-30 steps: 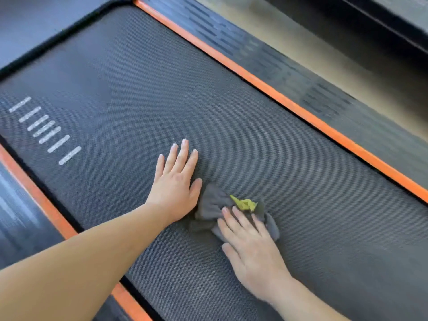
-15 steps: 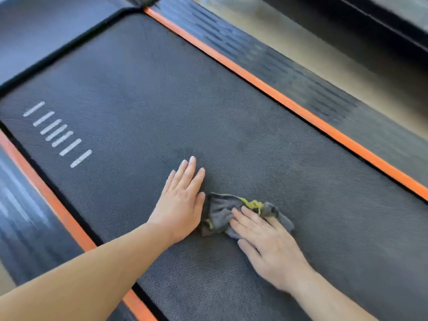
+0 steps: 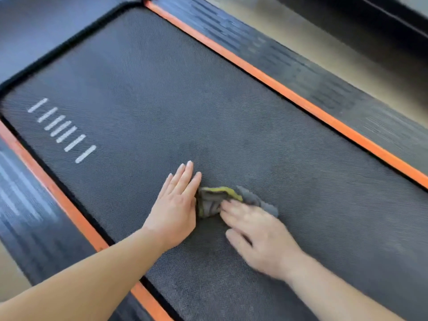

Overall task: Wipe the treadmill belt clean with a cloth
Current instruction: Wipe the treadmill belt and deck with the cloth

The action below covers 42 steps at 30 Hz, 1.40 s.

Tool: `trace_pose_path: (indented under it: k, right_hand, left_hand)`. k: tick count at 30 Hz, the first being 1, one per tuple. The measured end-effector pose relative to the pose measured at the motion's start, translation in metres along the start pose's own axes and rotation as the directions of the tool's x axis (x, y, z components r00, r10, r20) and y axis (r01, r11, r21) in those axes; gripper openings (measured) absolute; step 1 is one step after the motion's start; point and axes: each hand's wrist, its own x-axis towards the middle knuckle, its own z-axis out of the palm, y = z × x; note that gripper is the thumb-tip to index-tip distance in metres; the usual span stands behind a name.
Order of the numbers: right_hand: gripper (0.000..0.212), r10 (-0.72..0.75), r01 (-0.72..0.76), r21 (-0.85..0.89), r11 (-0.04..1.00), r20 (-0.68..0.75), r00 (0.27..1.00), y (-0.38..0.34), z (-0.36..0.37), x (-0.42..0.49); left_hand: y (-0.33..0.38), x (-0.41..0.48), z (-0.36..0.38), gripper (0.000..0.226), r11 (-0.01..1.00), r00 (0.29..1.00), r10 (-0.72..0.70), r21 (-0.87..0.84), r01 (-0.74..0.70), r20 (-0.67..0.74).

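The dark textured treadmill belt point(image 3: 231, 107) fills most of the view. A crumpled grey cloth with a yellow edge point(image 3: 213, 201) lies on the belt near its middle. My left hand point(image 3: 177, 207) rests flat on the belt, fingers straight and together, its thumb side touching the cloth's left edge. My right hand point(image 3: 257, 237) lies on the cloth's right part with straight, spread fingers pressing it down; it looks blurred. Part of the cloth is hidden under those fingers.
Orange strips run along both belt sides, right point(image 3: 301, 100) and left point(image 3: 69, 205), with dark ribbed side rails point(image 3: 347, 89) beyond them. White dash marks point(image 3: 62, 130) sit on the belt at the left. Beige floor point(image 3: 312, 40) lies beyond the right rail.
The cloth has bunched up and slid a little to the right under my right hand. My left hand stays flat beside it. The view has shifted slightly.
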Motion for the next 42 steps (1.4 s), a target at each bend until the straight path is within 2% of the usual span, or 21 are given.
trace_pose_path:
  k: [3,6,8,10,13,15,17,19,21,23,25,26,28,30,32,34,36,38,39,41,42]
  right_hand:
    - [0.061,0.257,-0.263,-0.092,0.960,-0.075,0.964,0.051,-0.049,0.021]
    - [0.054,0.428,-0.428,0.017,0.904,-0.067,0.901,0.063,-0.060,0.040]
    - [0.056,0.378,-0.381,-0.027,0.924,-0.075,0.923,0.041,-0.037,0.044]
    - [0.062,0.238,-0.242,-0.051,0.969,-0.067,0.969,0.004,-0.007,0.037]
    - [0.052,0.165,-0.154,0.194,0.969,-0.041,0.985,-0.034,0.003,0.022]
    - [0.041,0.178,-0.124,0.293,0.948,-0.164,0.970,-0.036,-0.010,0.012]
    - [0.039,0.259,-0.150,0.311,0.939,-0.347,0.902,-0.020,-0.026,0.009]
    - [0.041,0.381,-0.280,0.270,0.921,-0.476,0.793,0.008,-0.039,0.008]
    - [0.045,0.477,-0.448,0.184,0.875,-0.489,0.730,0.039,-0.044,0.003]
    - [0.053,0.562,-0.591,0.061,0.805,-0.399,0.725,0.061,-0.043,-0.003]
    - [0.058,0.605,-0.649,-0.077,0.757,-0.293,0.740,0.072,-0.039,-0.009]
    - [0.060,0.614,-0.655,-0.130,0.745,-0.251,0.748,0.074,-0.036,-0.012]
    - [0.061,0.601,-0.636,-0.191,0.748,-0.212,0.770,0.076,-0.030,-0.019]
    - [0.061,0.585,-0.627,-0.218,0.748,-0.233,0.777,0.078,-0.026,-0.022]
    - [0.058,0.584,-0.640,-0.210,0.739,-0.274,0.764,0.080,-0.023,-0.022]
    - [0.054,0.566,-0.642,-0.173,0.747,-0.340,0.751,0.082,-0.022,-0.021]
    - [0.052,0.523,-0.616,-0.160,0.771,-0.392,0.757,0.086,-0.023,-0.023]
    - [0.052,0.497,-0.591,-0.138,0.794,-0.412,0.764,0.092,-0.024,-0.029]
    - [0.051,0.491,-0.585,-0.126,0.801,-0.420,0.763,0.094,-0.024,-0.030]
    - [0.050,0.474,-0.575,-0.127,0.809,-0.439,0.763,0.095,-0.023,-0.032]
    - [0.049,0.464,-0.570,-0.128,0.811,-0.452,0.762,0.095,-0.022,-0.032]
  left_hand:
    - [-0.004,-0.008,0.001,0.061,1.000,1.000,-0.025,-0.005,0.025,0.008]
    - [-0.002,-0.009,0.000,0.061,0.999,0.999,-0.036,-0.017,0.036,-0.019]
    - [0.000,-0.008,-0.002,0.062,0.999,0.999,-0.035,-0.020,0.034,-0.029]
    - [0.003,-0.005,-0.004,0.064,0.999,0.999,-0.023,-0.032,0.021,-0.047]
    - [0.013,-0.004,-0.005,0.067,0.999,0.997,0.024,-0.031,-0.026,-0.067]
    - [0.027,-0.007,-0.005,0.068,0.997,0.993,0.050,-0.054,-0.056,-0.107]
    - [0.051,-0.015,-0.001,0.063,0.990,0.984,0.096,-0.088,-0.110,-0.150]
    - [0.075,-0.027,0.014,0.054,0.970,0.968,0.236,-0.030,-0.239,-0.080]
    - [0.086,-0.035,0.034,0.052,0.926,0.930,0.357,0.099,-0.365,0.092]
    - [0.073,-0.022,0.036,0.055,0.880,0.898,0.403,0.195,-0.434,0.176]
    - [0.056,0.003,0.028,0.053,0.849,0.888,0.416,0.265,-0.456,0.195]
    - [0.049,0.017,0.023,0.052,0.866,0.913,0.368,0.291,-0.406,0.177]
    - [0.044,0.039,0.014,0.051,0.948,0.989,0.126,0.286,-0.142,0.073]
    - [0.056,0.052,0.017,0.051,0.972,0.991,-0.135,0.197,0.132,0.000]
    - [0.083,0.051,0.028,0.049,0.971,0.984,-0.175,0.160,0.176,-0.016]
    - [0.106,0.032,0.044,0.048,0.982,0.997,0.070,0.171,-0.074,0.030]
    - [0.107,0.017,0.047,0.046,0.880,0.895,0.393,0.196,-0.433,0.210]
    - [0.085,0.031,0.037,0.048,0.783,0.806,0.508,0.228,-0.579,0.304]
    - [0.076,0.042,0.033,0.050,0.804,0.840,0.460,0.265,-0.532,0.288]
    - [0.080,0.050,0.028,0.055,0.936,0.976,0.169,0.287,-0.204,0.141]
    - [0.091,0.045,0.031,0.057,0.963,0.993,0.052,0.259,-0.078,0.106]
